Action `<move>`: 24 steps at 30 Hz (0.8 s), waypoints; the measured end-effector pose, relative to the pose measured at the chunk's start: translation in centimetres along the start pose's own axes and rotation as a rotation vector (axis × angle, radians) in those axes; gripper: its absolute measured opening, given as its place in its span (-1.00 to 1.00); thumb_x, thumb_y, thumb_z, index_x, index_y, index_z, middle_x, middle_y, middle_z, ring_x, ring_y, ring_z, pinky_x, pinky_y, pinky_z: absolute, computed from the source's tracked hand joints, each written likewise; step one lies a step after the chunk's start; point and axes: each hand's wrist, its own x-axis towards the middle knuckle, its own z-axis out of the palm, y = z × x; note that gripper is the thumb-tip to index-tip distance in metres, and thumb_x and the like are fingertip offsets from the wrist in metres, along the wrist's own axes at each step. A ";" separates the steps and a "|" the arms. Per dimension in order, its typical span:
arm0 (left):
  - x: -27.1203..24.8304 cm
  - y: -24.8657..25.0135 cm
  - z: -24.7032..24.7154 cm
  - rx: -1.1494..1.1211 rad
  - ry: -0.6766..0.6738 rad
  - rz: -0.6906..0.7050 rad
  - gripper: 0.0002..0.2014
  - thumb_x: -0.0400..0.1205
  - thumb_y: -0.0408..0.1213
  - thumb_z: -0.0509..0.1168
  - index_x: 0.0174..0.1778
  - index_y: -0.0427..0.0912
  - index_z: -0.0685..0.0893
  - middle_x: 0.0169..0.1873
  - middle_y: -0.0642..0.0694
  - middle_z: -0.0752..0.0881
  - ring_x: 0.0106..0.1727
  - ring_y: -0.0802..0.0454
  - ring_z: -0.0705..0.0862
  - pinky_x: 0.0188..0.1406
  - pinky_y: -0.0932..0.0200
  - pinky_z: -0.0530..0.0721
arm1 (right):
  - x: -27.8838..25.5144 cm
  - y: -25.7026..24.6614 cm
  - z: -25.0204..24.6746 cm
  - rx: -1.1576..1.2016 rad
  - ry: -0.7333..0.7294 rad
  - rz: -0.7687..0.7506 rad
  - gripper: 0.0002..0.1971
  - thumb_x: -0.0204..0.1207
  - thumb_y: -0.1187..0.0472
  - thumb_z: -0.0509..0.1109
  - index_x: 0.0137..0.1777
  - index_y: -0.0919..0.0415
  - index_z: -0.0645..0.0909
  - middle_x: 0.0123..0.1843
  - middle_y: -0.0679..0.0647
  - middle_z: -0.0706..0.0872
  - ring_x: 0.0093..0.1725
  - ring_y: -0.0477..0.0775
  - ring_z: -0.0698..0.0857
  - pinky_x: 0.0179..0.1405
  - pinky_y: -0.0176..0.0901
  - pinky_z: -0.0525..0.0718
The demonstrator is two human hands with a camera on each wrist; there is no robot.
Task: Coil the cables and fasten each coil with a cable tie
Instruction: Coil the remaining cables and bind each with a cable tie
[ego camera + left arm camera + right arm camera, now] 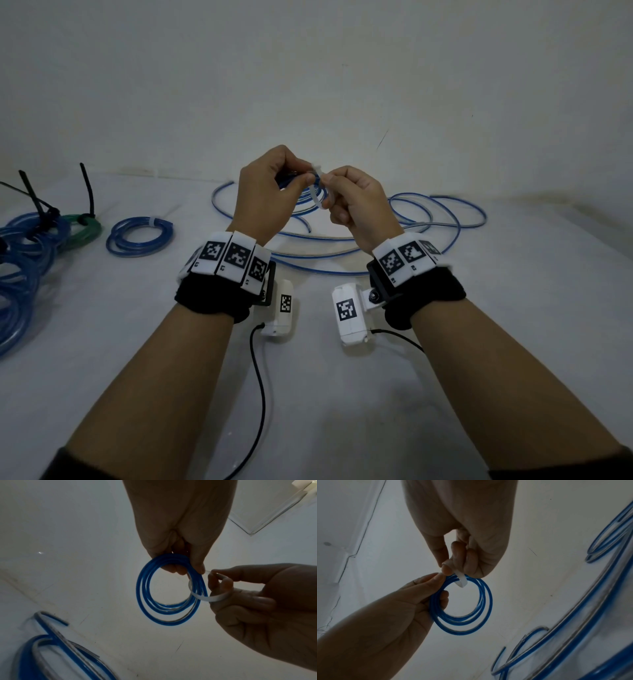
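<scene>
Above the table, my left hand grips a small coil of blue cable at its top, fingers curled round the strands. A white cable tie loops round the coil's right side. My right hand pinches that tie between thumb and fingers, close against the left fingertips. In the right wrist view the blue coil hangs below both hands, with the white tie crossing its top strands. The left hand enters there from the lower left.
Loose blue cable sprawls over the white table behind and right of my hands. A tied blue coil lies at the left. Further left sit a green coil and larger blue coils with black ties. A wall stands behind.
</scene>
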 end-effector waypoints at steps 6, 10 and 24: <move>0.0 0.1 -0.3 0.078 -0.066 0.078 -0.94 0.51 -0.43 0.40 -0.13 -0.30 0.68 -0.18 0.02 0.72 -0.17 0.37 0.69 -0.04 0.41 0.66 | 0.1 -0.2 -0.3 -0.002 0.057 0.003 -0.80 0.57 0.36 0.33 -0.31 0.31 0.53 -0.54 0.12 0.55 -0.68 -0.09 0.29 -0.63 -0.32 0.22; -0.1 0.5 -0.1 0.102 -0.135 0.129 -0.93 0.51 -0.46 0.39 -0.12 -0.38 0.69 -0.19 0.03 0.72 -0.16 0.48 0.68 -0.04 0.50 0.63 | 0.4 -1.0 -0.6 -0.029 0.076 0.007 -0.90 0.56 0.33 0.36 -0.03 0.39 0.56 -0.48 0.15 0.54 -0.68 -0.12 0.34 -0.66 -0.34 0.29; -0.1 0.5 0.0 0.078 -0.203 0.123 -0.94 0.51 -0.44 0.40 -0.13 -0.30 0.70 -0.21 0.04 0.72 -0.16 0.33 0.70 -0.03 0.43 0.65 | 1.4 -1.9 -1.4 -0.003 0.047 0.269 -0.86 0.51 0.33 0.37 -0.28 0.20 0.57 -0.32 0.04 0.60 -0.55 -0.10 0.34 -0.59 -0.33 0.22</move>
